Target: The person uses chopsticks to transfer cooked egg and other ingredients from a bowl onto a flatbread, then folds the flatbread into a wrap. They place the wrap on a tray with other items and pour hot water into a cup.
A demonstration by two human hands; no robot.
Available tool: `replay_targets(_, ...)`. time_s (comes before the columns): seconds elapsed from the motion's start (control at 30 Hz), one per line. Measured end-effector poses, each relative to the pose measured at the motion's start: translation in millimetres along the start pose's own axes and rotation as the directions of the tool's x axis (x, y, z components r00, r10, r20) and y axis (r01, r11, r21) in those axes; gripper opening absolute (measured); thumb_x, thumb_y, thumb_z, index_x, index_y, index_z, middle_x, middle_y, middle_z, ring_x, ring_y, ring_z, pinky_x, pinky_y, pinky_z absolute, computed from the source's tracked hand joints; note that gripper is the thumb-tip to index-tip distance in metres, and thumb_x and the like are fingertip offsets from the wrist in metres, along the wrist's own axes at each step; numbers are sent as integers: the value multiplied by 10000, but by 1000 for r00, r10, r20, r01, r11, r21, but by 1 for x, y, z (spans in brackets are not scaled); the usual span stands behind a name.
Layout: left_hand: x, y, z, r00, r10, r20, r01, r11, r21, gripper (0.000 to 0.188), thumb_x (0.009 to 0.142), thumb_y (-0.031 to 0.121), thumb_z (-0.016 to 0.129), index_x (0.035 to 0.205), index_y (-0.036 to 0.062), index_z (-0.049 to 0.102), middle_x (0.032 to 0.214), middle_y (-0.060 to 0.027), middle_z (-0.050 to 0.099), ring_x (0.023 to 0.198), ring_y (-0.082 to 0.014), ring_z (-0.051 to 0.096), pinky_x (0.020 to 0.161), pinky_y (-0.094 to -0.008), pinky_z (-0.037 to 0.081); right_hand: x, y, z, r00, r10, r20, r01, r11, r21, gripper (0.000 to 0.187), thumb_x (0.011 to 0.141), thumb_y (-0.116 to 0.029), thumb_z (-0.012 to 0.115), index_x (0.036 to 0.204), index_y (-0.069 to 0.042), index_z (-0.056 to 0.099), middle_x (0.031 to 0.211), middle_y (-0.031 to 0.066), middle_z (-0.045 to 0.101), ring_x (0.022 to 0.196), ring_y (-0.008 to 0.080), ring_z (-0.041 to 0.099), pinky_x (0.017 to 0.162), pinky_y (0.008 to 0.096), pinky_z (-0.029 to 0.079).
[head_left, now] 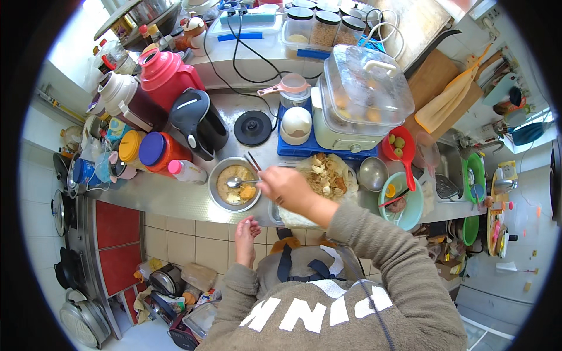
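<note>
A metal spoon (234,182) is gripped in my right hand (287,186), which reaches leftward across the counter. The spoon's tip is in a round metal bowl (211,186), over a pale yellowish mixture (233,198) with a brighter orange-yellow lump at its right. Dark chopsticks (253,161) lean at the bowl's upper right rim. Below the bowl, off the counter's front edge, my left hand (246,232) is raised with loosely bent fingers and nothing visible in it. Under my right wrist lies a tray with chopped brownish and white food (326,178) on a pale sheet.
A black kettle (199,123), red jar (172,153) and pink-capped bottle (188,171) stand left of the bowl. A steamer (363,88) with a clear lid stands behind the tray. To the right are a small metal bowl (373,174), a green basin (414,206) and a red ladle-like scoop (409,167).
</note>
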State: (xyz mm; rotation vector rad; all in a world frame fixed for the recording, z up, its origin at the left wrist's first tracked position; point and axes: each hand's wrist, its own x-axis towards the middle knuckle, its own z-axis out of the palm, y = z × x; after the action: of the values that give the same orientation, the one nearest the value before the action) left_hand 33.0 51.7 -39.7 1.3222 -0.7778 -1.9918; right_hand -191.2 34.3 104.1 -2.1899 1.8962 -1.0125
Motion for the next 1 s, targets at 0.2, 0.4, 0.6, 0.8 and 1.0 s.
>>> replay_targets(0.2,4,44,23,973,-30,227,100,947,-304,475,1061,402,324,1335,39,460,1217,-110,548,1085,-232,567,963,-409,481,-14,1,111,972,-174,161,235,786,-572,335,860,-322,589,1006,-29,658,903,84,590,823,231,561,685,359,419)
replay_targets(0.4,15,23,-14,984,-113,140,151,942,-301,504,1050,396,357,1358,6,440,1256,-136,538,1136,-268,548,1034,-433,457,-18,-12,138,917,-73,392,341,653,-676,382,808,-283,559,1054,-11,665,899,75,596,845,232,543,736,382,385)
replay_targets(0.6,30,13,-34,983,-165,80,180,951,-252,493,1032,330,399,1374,-21,445,1282,-141,543,1187,-266,532,1048,-413,442,-34,-11,142,963,-70,260,232,705,-670,498,902,-236,495,1311,39,566,997,110,634,958,262,569,854,431,409)
replay_targets(0.8,37,-1,-56,980,-196,33,197,939,-282,396,1000,253,483,1302,-2,509,1236,-135,596,1164,-272,578,995,-410,487,-76,-4,54,994,103,-25,-104,994,-36,351,779,-72,581,1121,-17,637,981,120,622,948,305,592,838,416,430)
replay_targets(1.0,25,-12,-56,970,-131,-205,94,980,-177,296,1003,250,512,1214,44,523,1088,-75,593,978,-211,596,851,-363,510,-199,59,-40,717,663,-214,-669,741,53,217,793,-26,602,1010,-29,609,973,144,610,911,344,598,776,436,484)
